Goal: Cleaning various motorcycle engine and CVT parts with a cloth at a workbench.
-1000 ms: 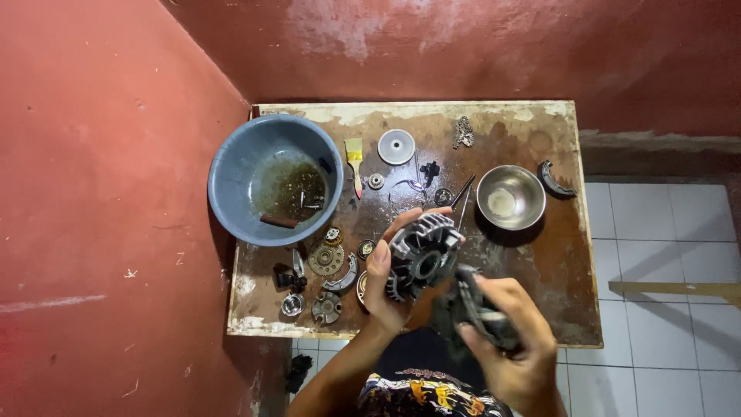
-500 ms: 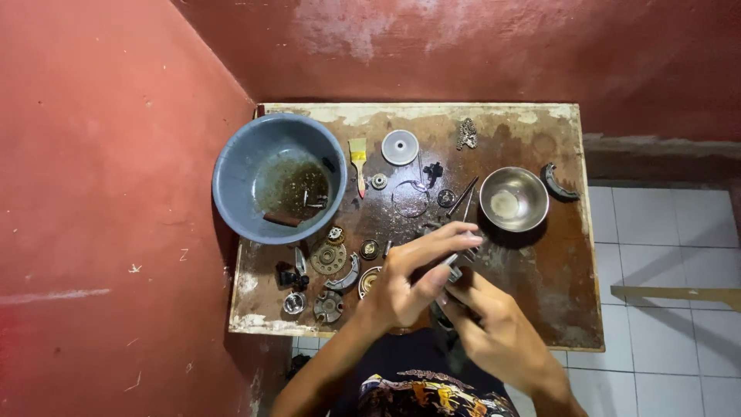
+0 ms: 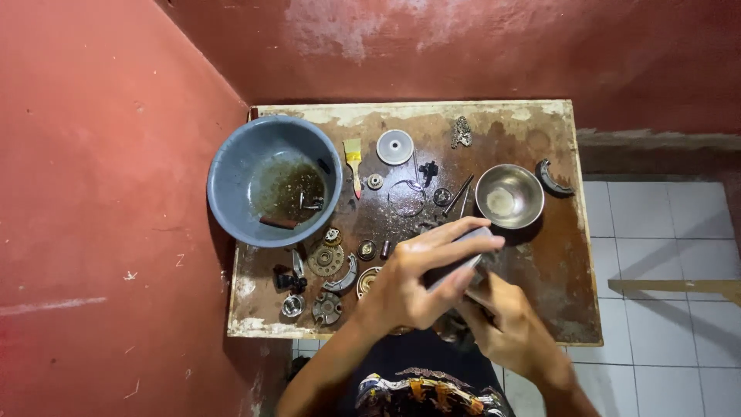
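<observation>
Both hands together, left hand point(image 3: 413, 286) over right hand point(image 3: 513, 324), clamped on dark metal part point(image 3: 455, 272), long axis toward steel bowl point(image 3: 509, 197).

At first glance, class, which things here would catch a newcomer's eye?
The big blue basin with murky liquid sits at the left of the stained wooden table. A shiny steel bowl stands to the right. Nearest the camera, the left hand and right hand close together over a dark metal part.
</observation>
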